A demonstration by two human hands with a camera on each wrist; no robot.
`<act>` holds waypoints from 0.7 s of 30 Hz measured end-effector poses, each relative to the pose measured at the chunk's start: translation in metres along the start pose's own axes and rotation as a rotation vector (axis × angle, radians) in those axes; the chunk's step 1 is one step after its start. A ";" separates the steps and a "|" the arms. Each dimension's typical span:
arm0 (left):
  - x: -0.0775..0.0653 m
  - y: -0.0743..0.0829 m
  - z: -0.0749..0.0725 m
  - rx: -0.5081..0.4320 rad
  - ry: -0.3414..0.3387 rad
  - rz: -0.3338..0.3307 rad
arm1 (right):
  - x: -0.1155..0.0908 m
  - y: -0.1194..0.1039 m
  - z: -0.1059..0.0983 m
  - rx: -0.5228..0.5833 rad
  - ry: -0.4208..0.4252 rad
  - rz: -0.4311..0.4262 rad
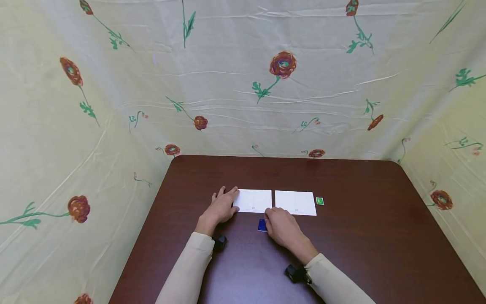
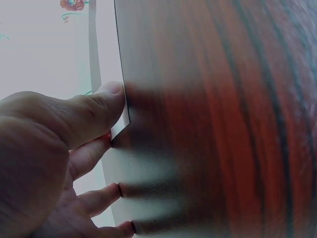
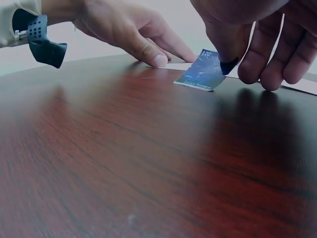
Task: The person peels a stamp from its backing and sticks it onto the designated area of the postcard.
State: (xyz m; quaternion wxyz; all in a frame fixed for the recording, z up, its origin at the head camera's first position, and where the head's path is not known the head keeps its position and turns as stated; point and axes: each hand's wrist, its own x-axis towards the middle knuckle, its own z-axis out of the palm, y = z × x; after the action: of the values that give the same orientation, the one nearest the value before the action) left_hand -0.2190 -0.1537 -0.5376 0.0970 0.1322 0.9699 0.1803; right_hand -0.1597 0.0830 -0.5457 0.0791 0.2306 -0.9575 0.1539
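Note:
Two white cards (image 1: 252, 200) (image 1: 295, 203) lie side by side on the brown table. My left hand (image 1: 220, 207) rests with spread fingers at the left edge of the left card; its thumb (image 2: 101, 101) lies on the card's near left corner in the left wrist view. Just below the gap between the cards, my right hand (image 1: 282, 228) pinches a small blue postage stamp (image 3: 202, 72) by one edge, tilted up from the table. The tip of the finger behind the stamp is hidden. A green stamp (image 1: 320, 201) lies right of the right card.
The dark brown table (image 1: 379, 236) has rounded far corners. A pale curtain (image 1: 228, 76) with printed red flowers hangs behind it and on both sides. Black wrist devices (image 1: 219, 243) sit at both cuffs.

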 end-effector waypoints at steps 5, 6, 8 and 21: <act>0.001 0.000 0.000 0.007 -0.008 -0.004 | 0.000 -0.002 -0.002 0.010 -0.009 -0.001; 0.001 -0.001 0.000 0.008 -0.008 -0.004 | 0.000 -0.002 -0.002 0.009 -0.007 -0.005; 0.001 -0.001 0.000 0.008 -0.006 -0.004 | 0.000 -0.002 -0.003 0.012 -0.010 -0.009; 0.000 -0.002 0.002 0.024 -0.021 -0.008 | 0.002 -0.010 -0.012 0.027 -0.008 -0.048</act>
State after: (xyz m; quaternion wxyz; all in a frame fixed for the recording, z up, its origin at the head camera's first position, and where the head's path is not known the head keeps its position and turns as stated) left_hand -0.2192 -0.1544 -0.5402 0.1061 0.1315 0.9714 0.1669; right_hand -0.1559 0.0779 -0.5317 0.0760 0.2549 -0.9499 0.1641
